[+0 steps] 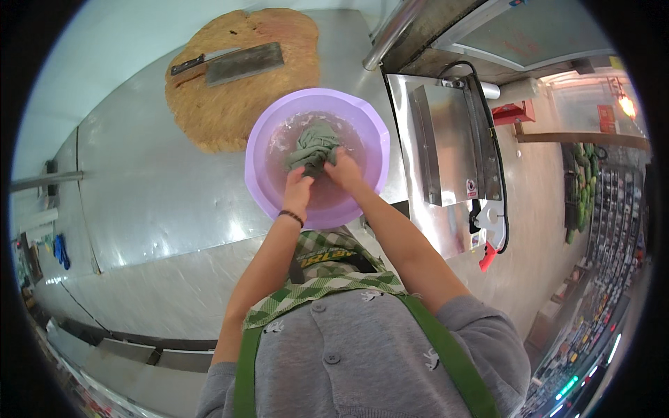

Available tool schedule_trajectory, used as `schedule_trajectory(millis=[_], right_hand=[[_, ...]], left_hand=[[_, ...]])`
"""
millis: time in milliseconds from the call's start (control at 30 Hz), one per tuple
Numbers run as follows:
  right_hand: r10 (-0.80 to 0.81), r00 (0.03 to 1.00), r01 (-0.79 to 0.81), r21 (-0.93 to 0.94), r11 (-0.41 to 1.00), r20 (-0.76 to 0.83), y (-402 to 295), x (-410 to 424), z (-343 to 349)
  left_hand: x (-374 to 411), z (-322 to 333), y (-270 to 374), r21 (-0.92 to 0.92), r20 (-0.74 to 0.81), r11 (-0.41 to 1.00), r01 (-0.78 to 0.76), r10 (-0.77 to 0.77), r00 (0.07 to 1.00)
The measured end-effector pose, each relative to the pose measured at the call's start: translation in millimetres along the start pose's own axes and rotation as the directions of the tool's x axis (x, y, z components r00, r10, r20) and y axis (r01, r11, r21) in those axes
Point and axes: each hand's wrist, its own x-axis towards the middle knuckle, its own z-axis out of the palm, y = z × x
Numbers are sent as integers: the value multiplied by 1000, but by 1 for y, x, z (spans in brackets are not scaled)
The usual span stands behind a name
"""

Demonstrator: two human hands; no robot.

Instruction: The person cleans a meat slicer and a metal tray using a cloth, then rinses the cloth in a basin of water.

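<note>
A wet green cloth [315, 143] lies bunched in a purple plastic basin [260, 172], in cloudy water [277, 149] with some froth along its edge. My left hand [298, 193] grips the cloth's near left side, its fingertips partly hidden in the folds. On the near right side, my right hand [345, 170] also holds the cloth, thumb and fingers around a fold. Both hands are inside the basin's rim, close to each other. The basin stands on a stainless steel table [151, 193], near its front edge.
Behind the basin, a round wooden chopping block [219, 115] carries a cleaver [245, 64] and a small knife [188, 65] with a dark handle. A steel machine [454, 141] with a black cable and a red-handled part [488, 257] stands to the right. A metal pipe [389, 39] rises at the back.
</note>
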Motion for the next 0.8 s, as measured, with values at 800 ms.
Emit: schedule_trajectory(millis=[800], right_hand=[[-508,859,175,897,406,62,-95,-102,-178]], left_hand=[[33,-15,23,-735,476,396,550,-276,835]])
